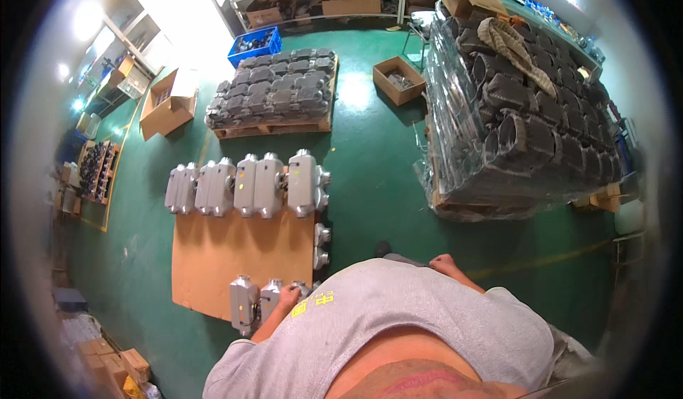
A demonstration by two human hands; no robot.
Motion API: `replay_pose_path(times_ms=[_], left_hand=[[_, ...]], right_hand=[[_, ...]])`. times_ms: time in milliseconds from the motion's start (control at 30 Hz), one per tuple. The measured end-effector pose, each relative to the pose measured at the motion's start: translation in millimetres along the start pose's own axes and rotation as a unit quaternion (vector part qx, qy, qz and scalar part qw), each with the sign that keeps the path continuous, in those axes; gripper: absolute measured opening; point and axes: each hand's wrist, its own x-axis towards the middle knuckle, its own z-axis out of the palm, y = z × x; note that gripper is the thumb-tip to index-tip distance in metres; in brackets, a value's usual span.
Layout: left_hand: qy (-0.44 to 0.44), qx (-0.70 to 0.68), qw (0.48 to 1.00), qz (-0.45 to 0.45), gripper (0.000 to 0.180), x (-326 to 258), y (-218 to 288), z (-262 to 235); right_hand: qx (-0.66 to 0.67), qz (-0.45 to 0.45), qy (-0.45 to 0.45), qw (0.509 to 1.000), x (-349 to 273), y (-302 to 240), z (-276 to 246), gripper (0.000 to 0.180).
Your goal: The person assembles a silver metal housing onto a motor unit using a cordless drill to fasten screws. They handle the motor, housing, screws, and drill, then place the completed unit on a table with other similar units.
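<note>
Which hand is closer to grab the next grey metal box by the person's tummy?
Probably the left hand: it already rests on the grey metal housings at the board's near edge. The right hand is off to the side over green floor, touching nothing.

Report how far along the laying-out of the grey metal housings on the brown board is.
Done: a row of silver-grey housings stands along the far edge of the brown board, with two more at its right edge. In hand: the left hand rests on a housing in the near cluster; the right hand looks empty. Left: most of the board's middle is bare.
</note>
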Motion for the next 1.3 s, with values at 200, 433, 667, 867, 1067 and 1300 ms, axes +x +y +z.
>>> replay_pose_path(times_ms=[200, 433, 667, 867, 1067, 1300], left_hand=[[0.002, -0.034, 0.999, -0.004, 0.031, 51.9, 184.0, 57.2], [-0.090, 0.122, 0.988, -0.005, 0.035, 199.2, 172.3, 50.4], [-0.043, 0.182, 0.976, 0.111, 0.023, 358.7, 422.2, 18.5], [0.007, 0.209, 0.956, 0.207, 0.027, 567.7, 656.4, -0.7], [-0.066, 0.175, 0.936, 0.299, 0.031, 691.9, 876.7, 62.2], [-0.116, 0.260, 0.936, 0.207, 0.031, 735.7, 956.2, 73.0]], right_hand=[[0.047, -0.054, 0.009, 0.997, 134.3, -111.8, -72.6, 0.013], [0.143, -0.069, 0.026, 0.987, 234.7, -253.4, -112.2, 0.020], [0.042, 0.041, 0.033, 0.998, 252.3, -243.7, -136.3, 0.014], [0.127, 0.059, 0.114, 0.984, 280.4, -369.2, -158.9, 0.016], [0.081, 0.045, 0.103, 0.990, 413.5, -401.4, -159.8, 0.020], [0.096, 0.039, 0.060, 0.993, 575.7, -560.6, -253.2, 0.018]])
